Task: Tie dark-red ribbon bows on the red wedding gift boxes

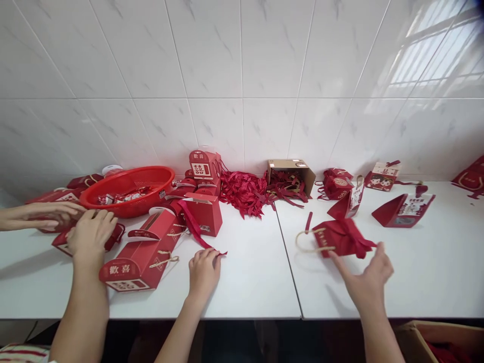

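My left hand (206, 272) is closed, pinching the end of a dark red ribbon (194, 227) just above the white table. The ribbon runs up and back toward the red boxes. My right hand (366, 280) has thumb and forefinger spread apart at the near edge of a small red gift bag (335, 238). A red ribbon bow sits on the bag's right side. Its rope handle, on the left, is blurred. The thumb tip seems to touch the bag. Left of my left hand stands a long red gift box (141, 257) with rope handles.
A co-worker's hands (93, 232) work on a red box at the left. Behind are a red plastic basket (166, 186) of wrapped sweets, a ribbon heap (244, 191) and a cardboard box (310, 179) of ribbons. Red packages (403, 212) stand at right; an open carton (412, 333) sits below.
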The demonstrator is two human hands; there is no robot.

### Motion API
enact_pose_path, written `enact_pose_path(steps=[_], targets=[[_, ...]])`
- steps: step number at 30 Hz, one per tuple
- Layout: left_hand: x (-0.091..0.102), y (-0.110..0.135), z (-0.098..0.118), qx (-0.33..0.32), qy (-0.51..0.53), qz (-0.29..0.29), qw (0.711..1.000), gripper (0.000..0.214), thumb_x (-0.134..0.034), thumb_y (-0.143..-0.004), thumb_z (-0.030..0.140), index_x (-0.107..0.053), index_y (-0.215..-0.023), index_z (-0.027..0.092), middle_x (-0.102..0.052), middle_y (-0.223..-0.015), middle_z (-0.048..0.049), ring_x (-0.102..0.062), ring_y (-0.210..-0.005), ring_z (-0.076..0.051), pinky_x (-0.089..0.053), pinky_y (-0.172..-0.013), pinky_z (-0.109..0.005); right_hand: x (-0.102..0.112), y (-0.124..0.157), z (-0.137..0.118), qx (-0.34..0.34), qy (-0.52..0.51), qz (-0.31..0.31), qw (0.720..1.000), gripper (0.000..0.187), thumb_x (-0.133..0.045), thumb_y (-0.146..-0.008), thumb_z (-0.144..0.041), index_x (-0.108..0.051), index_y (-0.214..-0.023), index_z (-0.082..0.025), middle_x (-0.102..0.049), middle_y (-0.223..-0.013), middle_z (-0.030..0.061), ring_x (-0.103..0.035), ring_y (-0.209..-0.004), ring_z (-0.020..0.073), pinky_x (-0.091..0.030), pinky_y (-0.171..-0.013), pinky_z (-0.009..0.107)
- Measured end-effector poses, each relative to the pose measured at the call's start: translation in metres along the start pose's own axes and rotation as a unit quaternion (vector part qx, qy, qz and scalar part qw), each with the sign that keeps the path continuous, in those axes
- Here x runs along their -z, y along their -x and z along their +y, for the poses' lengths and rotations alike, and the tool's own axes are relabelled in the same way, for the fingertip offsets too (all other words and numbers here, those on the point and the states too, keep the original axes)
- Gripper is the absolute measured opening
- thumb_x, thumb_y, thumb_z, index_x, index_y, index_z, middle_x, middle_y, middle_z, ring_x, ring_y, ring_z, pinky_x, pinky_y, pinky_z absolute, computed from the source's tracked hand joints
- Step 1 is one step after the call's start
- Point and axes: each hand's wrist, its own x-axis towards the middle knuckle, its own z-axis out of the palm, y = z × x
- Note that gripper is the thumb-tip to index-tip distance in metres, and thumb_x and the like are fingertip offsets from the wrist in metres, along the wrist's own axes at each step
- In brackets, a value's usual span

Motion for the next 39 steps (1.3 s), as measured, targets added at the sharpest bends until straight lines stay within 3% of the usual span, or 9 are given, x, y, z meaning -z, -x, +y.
enact_pose_path(steps=[2, 5, 9, 16, 24, 27, 31, 35, 39], targets=[[-0.001, 0.008, 0.013, -0.022, 0.028, -0.022, 0.999, 0.024, -0.045, -0.087, 0.025, -0.068, -0.087, 0.018, -0.068, -0.098, -0.0128, -0.055, -0.102, -0.032, -0.041, -0.090, -0.049, -0.002, 0.002, -0.001, -0.029, -0.016, 0.040, 0.999, 0.110, -0.070, -0.064, -0.061, -0.021, -0.147, -0.009, -0.020, -0.148, 0.0265, -0.017, -0.138, 0.0412, -0.026, -0.107, 0.059], [-0.001, 0.033, 0.047, -0.058, 0.090, -0.083, 0.991, 0.021, -0.048, -0.088, 0.028, -0.066, -0.087, 0.018, -0.068, -0.086, -0.0073, -0.061, -0.081, -0.021, -0.049, -0.075, -0.033, -0.017, 0.030, -0.011, -0.129, -0.155, -0.183, 0.962, 0.079, -0.057, -0.070, -0.071, -0.056, -0.123, -0.012, -0.053, -0.126, 0.0213, -0.050, -0.119, 0.0344, -0.041, -0.099, 0.050], [0.008, 0.077, 0.093, -0.132, 0.231, -0.249, 0.931, 0.014, -0.054, -0.087, 0.026, -0.066, -0.083, 0.021, -0.068, -0.076, -0.0005, -0.060, -0.067, -0.013, -0.048, -0.065, -0.022, -0.035, 0.079, -0.030, -0.328, -0.286, -0.569, 0.698, 0.078, -0.031, -0.081, -0.077, -0.071, -0.085, -0.009, -0.069, -0.084, 0.0158, -0.067, -0.081, 0.0243, -0.049, -0.082, 0.039], [0.028, 0.100, 0.092, -0.180, 0.294, -0.236, 0.908, 0.014, -0.053, -0.087, 0.022, -0.066, -0.083, 0.020, -0.066, -0.081, -0.0062, -0.061, -0.075, -0.016, -0.049, -0.071, -0.025, -0.029, 0.088, -0.050, -0.401, -0.517, -0.530, 0.539, 0.034, -0.070, -0.078, -0.030, -0.062, -0.109, -0.022, -0.065, -0.084, 0.0014, -0.062, -0.081, 0.0148, -0.048, -0.076, 0.030], [0.027, 0.080, 0.062, -0.057, 0.301, -0.182, 0.934, 0.022, -0.045, -0.093, 0.033, -0.058, -0.081, 0.020, -0.061, -0.076, -0.0020, -0.057, -0.071, -0.014, -0.047, -0.069, -0.026, -0.018, 0.080, -0.051, -0.395, -0.577, -0.443, 0.561, 0.028, -0.081, -0.065, -0.019, -0.064, -0.086, -0.025, -0.049, -0.067, -0.0077, -0.036, -0.047, 0.0022, -0.045, -0.061, 0.021], [0.025, 0.077, 0.056, -0.026, 0.377, -0.130, 0.917, 0.017, -0.048, -0.092, 0.031, -0.058, -0.084, 0.020, -0.064, -0.082, -0.0027, -0.062, -0.081, -0.016, -0.050, -0.077, -0.026, -0.017, 0.089, -0.048, -0.344, -0.512, -0.529, 0.583, 0.017, -0.072, -0.077, -0.035, -0.067, -0.073, -0.019, -0.057, -0.066, -0.0020, -0.047, -0.050, 0.0055, -0.041, -0.057, 0.021], [0.029, 0.085, 0.065, -0.114, 0.434, -0.117, 0.886, 0.011, -0.051, -0.089, 0.021, -0.062, -0.087, 0.020, -0.066, -0.093, -0.0062, -0.064, -0.091, -0.018, -0.052, -0.081, -0.028, -0.023, 0.111, -0.048, -0.275, -0.367, -0.660, 0.595, 0.060, -0.048, -0.085, -0.063, -0.073, -0.073, -0.010, -0.069, -0.083, 0.0134, -0.064, -0.075, 0.0184, -0.047, -0.065, 0.027], [0.036, 0.095, 0.078, -0.215, 0.412, -0.205, 0.861, 0.011, -0.054, -0.085, 0.015, -0.065, -0.086, 0.018, -0.070, -0.086, -0.0069, -0.066, -0.083, -0.017, -0.052, -0.081, -0.030, -0.028, 0.115, -0.053, -0.376, -0.465, -0.534, 0.598, 0.049, -0.064, -0.077, -0.058, -0.070, -0.101, -0.017, -0.068, -0.108, 0.0107, -0.062, -0.099, 0.0227, -0.049, -0.083, 0.033], [0.041, 0.091, 0.060, -0.163, 0.312, -0.205, 0.913, 0.013, -0.055, -0.086, 0.019, -0.065, -0.079, 0.017, -0.069, -0.075, -0.0054, -0.063, -0.071, -0.015, -0.049, -0.071, -0.025, -0.026, 0.091, -0.046, -0.473, -0.535, -0.392, 0.581, 0.023, -0.075, -0.074, -0.037, -0.071, -0.089, -0.019, -0.070, -0.080, 0.0011, -0.065, -0.075, 0.0137, -0.054, -0.074, 0.026]])
